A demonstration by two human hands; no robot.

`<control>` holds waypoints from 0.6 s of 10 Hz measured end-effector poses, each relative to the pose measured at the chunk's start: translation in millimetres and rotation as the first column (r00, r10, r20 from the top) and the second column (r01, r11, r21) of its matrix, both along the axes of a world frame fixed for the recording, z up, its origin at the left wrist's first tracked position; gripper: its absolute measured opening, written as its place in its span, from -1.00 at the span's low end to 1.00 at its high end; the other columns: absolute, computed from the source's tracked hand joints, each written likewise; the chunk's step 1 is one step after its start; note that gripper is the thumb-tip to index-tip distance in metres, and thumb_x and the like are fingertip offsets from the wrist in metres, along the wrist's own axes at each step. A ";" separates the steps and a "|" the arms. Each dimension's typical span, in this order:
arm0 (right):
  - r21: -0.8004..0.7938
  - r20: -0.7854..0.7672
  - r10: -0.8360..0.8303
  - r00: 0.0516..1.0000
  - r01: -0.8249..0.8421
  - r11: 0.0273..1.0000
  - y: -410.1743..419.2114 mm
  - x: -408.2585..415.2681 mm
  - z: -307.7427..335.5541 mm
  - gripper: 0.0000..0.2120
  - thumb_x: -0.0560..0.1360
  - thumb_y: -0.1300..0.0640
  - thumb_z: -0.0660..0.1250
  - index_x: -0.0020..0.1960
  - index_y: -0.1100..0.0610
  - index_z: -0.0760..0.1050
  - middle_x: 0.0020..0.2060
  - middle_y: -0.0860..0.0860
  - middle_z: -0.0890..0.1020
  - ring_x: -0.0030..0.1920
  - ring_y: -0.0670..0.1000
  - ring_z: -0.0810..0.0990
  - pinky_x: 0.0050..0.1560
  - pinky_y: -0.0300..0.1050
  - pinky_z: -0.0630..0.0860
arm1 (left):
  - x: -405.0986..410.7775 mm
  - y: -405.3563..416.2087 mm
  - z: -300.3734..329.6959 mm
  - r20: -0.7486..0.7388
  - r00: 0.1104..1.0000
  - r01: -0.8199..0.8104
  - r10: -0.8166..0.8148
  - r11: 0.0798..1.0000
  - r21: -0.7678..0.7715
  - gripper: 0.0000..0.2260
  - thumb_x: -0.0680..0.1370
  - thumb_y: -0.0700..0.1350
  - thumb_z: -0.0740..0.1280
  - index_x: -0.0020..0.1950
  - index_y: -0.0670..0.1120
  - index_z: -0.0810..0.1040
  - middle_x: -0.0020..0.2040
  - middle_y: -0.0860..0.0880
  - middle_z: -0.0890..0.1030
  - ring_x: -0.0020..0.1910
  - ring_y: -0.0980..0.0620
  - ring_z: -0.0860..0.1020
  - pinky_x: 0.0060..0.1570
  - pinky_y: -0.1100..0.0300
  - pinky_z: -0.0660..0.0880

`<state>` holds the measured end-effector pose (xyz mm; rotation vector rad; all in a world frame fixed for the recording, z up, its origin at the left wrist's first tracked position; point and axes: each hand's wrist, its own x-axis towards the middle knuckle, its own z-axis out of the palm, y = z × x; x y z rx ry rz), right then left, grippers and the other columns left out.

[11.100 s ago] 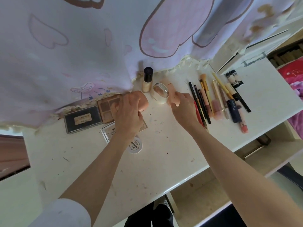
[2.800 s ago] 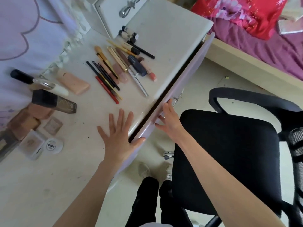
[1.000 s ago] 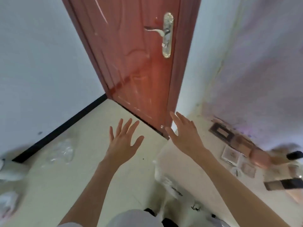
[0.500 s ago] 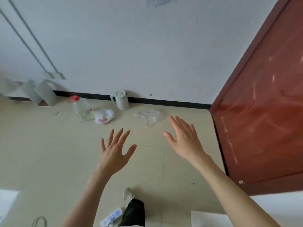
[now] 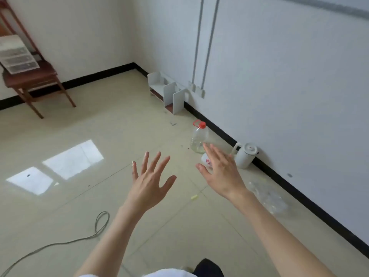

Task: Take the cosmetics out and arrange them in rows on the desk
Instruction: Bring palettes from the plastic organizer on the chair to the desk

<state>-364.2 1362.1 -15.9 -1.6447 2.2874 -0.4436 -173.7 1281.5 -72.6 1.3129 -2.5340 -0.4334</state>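
both hands spread, left hand (image 5: 148, 181) and right hand (image 5: 221, 170) gripping nothing, over floor (image 5: 83, 196). clear bottle (image 5: 198, 139) red-capped, near empty. white kettle (image 5: 245, 155) lidded, beside wall.

head camera, angled down, facing floor (image 5: 99, 126), wall corner

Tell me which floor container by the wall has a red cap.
The clear plastic bottle; the white kettle beside it has a white lid.
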 end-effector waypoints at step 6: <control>0.036 -0.005 0.530 0.848 -0.530 0.848 -421.4 47.9 -8.4 -0.39 0.57 -0.18 0.08 0.53 -0.06 -0.06 0.52 0.02 0.05 0.52 0.00 -0.01 0.47 0.08 -0.15 | 65.1 -308.5 8.9 0.109 0.844 -0.530 0.525 0.847 0.029 -0.28 0.35 0.39 -0.24 0.50 0.20 -0.02 0.54 0.10 -0.05 0.51 0.00 -0.23 0.41 -0.11 -0.29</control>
